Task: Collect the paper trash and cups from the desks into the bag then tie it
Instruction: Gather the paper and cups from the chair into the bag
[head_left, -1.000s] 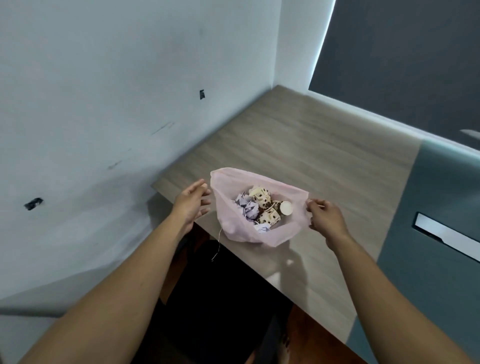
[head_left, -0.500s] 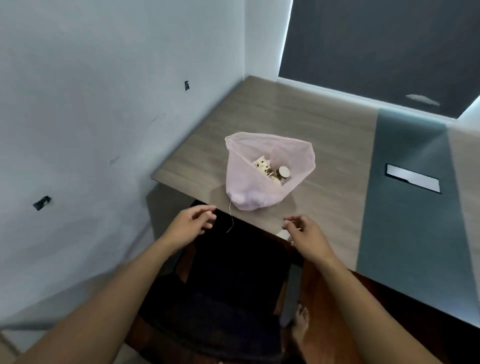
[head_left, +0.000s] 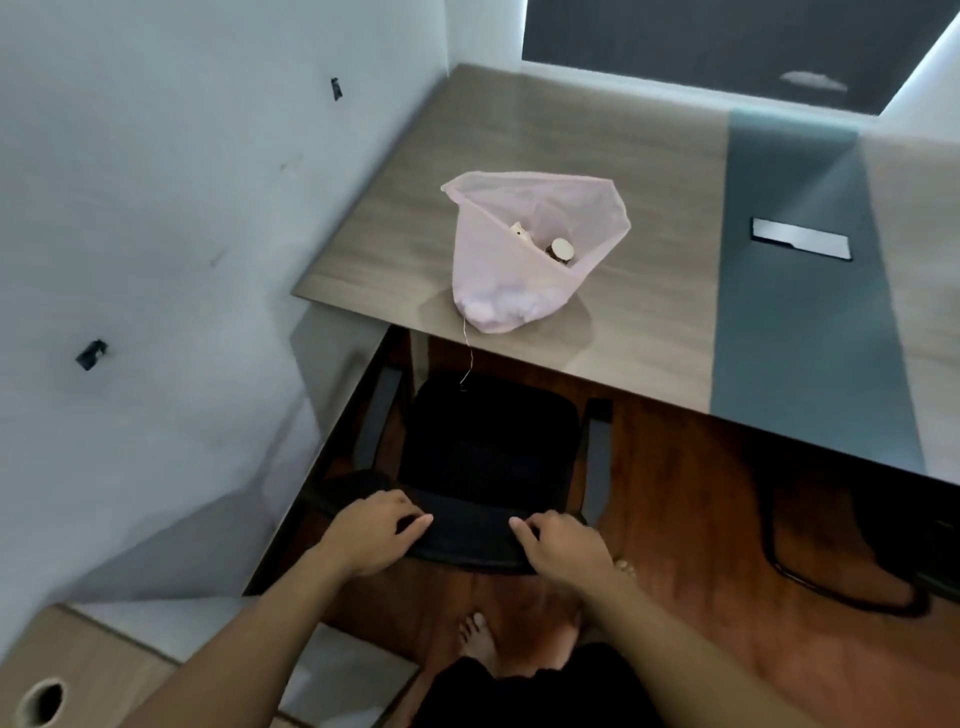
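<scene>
A pink plastic bag stands open on the wooden desk near its front edge, untied, with cups and crumpled paper showing inside. A thin string hangs from the bag over the desk edge. Both of my hands are well below the bag, at the black chair. My left hand and my right hand rest with curled fingers on the top of the chair's backrest, one at each side.
The chair is tucked partly under the desk, against a white wall on the left. A grey strip with a metal cable hatch runs across the desk at right. A lower wooden surface with a round hole sits bottom left. My bare feet stand on brown floor.
My hands let go of the bag's rim, drew back and down, and now lie on the chair's backrest. The bag stays open on the desk. The view has pulled back.
</scene>
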